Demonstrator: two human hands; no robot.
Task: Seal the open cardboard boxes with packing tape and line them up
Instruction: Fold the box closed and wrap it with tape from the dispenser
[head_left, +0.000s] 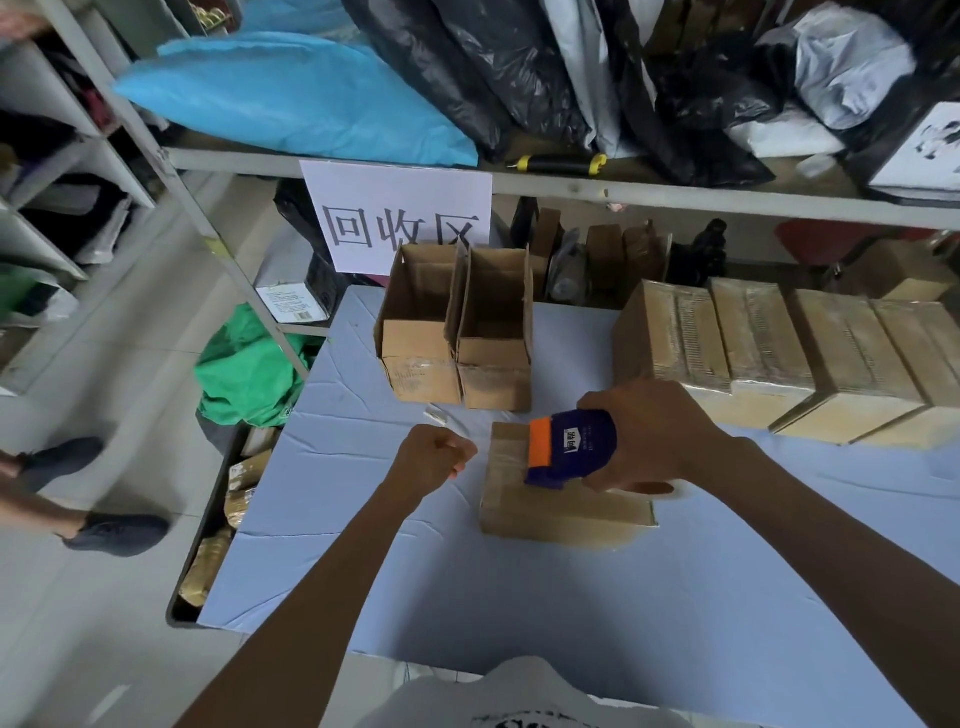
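Taping the box in the middle of the table

The right hand (654, 436) is wrapped round the dispenser (571, 447), pressing it onto the top of the box (561, 512) that lies on the blue table (467, 597), probably to lay tape along the closed flaps. The left hand (434, 457) is curled into a fist just left of the box, holding nothing I can see, perhaps ready to steady it. Two open boxes (457, 322) stand side by side behind, awaiting their turn, and a sealed row (779, 353) lines the right side, likely where this one goes next
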